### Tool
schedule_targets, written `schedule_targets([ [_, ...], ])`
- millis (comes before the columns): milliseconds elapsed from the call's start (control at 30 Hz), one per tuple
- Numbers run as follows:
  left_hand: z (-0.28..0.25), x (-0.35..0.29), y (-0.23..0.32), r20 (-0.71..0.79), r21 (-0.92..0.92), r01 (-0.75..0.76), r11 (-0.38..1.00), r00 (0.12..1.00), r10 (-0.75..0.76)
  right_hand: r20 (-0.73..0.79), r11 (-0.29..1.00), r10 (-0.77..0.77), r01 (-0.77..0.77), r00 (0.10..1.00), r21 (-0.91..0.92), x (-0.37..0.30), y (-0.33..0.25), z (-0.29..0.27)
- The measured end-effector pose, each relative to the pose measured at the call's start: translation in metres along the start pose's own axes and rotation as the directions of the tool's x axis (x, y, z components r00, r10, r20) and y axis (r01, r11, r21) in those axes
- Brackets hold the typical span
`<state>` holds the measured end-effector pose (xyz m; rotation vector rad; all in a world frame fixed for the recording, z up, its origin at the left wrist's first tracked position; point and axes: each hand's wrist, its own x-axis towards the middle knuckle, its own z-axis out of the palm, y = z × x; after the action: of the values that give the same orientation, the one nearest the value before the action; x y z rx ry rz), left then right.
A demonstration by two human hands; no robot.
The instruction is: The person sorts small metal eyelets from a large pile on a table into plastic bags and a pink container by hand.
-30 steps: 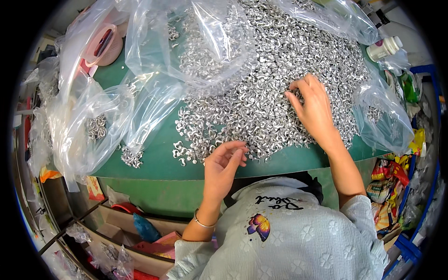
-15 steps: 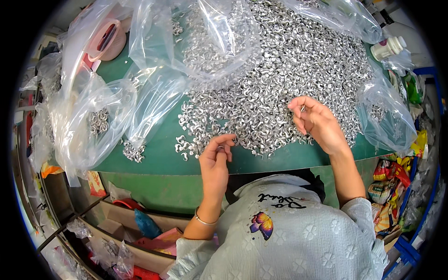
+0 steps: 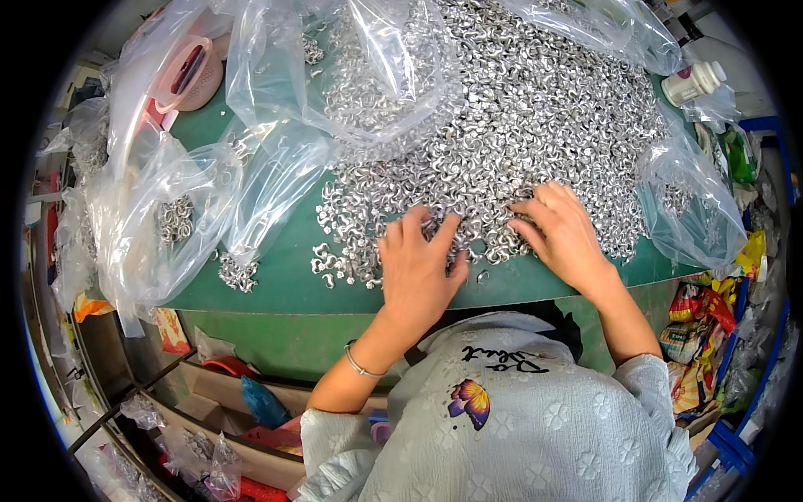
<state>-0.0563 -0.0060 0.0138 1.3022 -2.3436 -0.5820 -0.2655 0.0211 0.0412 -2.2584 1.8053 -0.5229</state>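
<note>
A broad pile of small silver curved metal pieces (image 3: 544, 109) covers much of the green table (image 3: 276, 289). My left hand (image 3: 416, 266) rests palm down at the pile's near edge, its fingers spread among the pieces. To its right, my right hand (image 3: 559, 234) reaches into the same pile with thumb and fingers apart, fingertips touching the pieces. I see nothing gripped in either hand, though the palms are hidden. A few loose pieces (image 3: 483, 276) lie on the bare table between the hands.
Clear plastic bags (image 3: 280, 188) lie at the left, some with metal pieces inside. Another clear bag (image 3: 694, 213) hangs over the right edge. A pink basket (image 3: 196, 79) stands back left, a white bottle (image 3: 694, 84) back right. Below the table is a partitioned drawer (image 3: 242, 393).
My left hand has moved forward and right, from a closed pose to spread fingers on the pile. My right hand has lowered from above the pile onto its pieces.
</note>
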Motion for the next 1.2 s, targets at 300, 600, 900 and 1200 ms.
schedule_targets([
  [300,-0.015,-0.005,-0.015,-0.118,0.051,0.07,0.996,0.991,-0.064,-0.127,0.986,0.07,-0.088,0.989,-0.141,0.036,-0.007,0.025],
  [600,-0.001,0.001,0.008,-0.103,-0.006,-0.051,0.999,0.993,0.05,-0.05,0.94,0.044,-0.058,0.998,-0.336,0.045,-0.021,0.025],
  [900,0.004,0.008,-0.004,-0.083,0.055,-0.016,0.998,0.996,0.02,-0.018,0.962,0.274,-0.274,0.962,0.002,0.041,-0.02,0.026],
  [1200,-0.006,-0.007,-0.014,-0.115,0.075,0.046,0.996,0.993,-0.038,0.012,0.956,0.205,-0.203,0.979,0.213,0.029,-0.015,0.011],
])
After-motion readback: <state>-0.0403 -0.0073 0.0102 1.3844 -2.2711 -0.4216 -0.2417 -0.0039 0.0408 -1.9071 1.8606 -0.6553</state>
